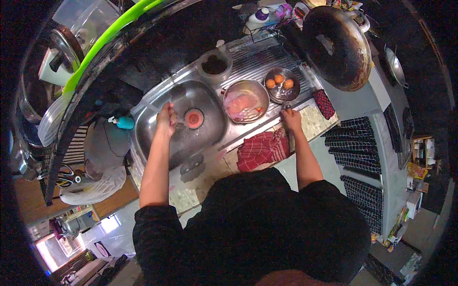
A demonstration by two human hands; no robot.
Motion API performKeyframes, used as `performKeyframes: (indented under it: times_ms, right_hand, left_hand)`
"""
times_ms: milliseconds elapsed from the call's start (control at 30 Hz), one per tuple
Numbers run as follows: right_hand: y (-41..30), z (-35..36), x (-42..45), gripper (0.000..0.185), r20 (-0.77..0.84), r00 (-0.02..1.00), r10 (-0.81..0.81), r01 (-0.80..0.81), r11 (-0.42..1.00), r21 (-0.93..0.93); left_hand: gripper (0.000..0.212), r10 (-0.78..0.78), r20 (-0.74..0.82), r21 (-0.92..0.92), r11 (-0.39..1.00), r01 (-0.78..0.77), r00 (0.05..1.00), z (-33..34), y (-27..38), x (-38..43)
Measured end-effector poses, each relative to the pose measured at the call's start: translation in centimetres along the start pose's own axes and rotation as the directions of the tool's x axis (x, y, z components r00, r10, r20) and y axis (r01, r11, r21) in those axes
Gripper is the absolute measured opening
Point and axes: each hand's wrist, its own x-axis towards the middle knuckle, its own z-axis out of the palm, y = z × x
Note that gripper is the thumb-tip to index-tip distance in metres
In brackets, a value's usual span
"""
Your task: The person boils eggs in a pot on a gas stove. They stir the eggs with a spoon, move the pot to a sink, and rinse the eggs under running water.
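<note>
My left hand (pixel 166 119) is over the steel sink (pixel 211 143), left of its reddish drain strainer (pixel 194 118), with fingers curled; whether it holds anything is unclear. A pale, blurred strip reaches toward it from the upper left. At the counter's front edge, my right hand (pixel 292 119) has its fingers closed on a small brown object (pixel 287 107), just below a steel bowl (pixel 298 93) with three brown eggs (pixel 278 78). Left of that bowl is a larger metal bowl (pixel 267 105) holding pinkish raw meat (pixel 240 103) in liquid.
A clear container (pixel 229 68) with dark contents stands behind the sink. A red checked cloth (pixel 263 150) lies along the front edge. Turquoise pump bottle (pixel 125 122) at left; large blackened wok (pixel 340 50) at upper right; red-and-black patterned item (pixel 323 103) near the right corner.
</note>
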Motion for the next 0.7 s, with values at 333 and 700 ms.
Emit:
performKeyframes:
  times_ms: [333,700]
  right_hand:
    - [-2.4,-1.2,0.2,0.053,0.074,0.996,-0.048,0.079,0.863,-0.499]
    - [-17.5,5.1,-2.8,0.024,0.164,0.793,-0.588,0.607,0.785,-0.124]
  left_hand:
    - [0.017,0.023,-0.139,0.008,1.0,-0.022,0.99,1.3,0.5,1.0]
    - [0.027,0.111,-0.094,-0.024,0.993,-0.113,0.989,-1.9,-2.6,-1.2]
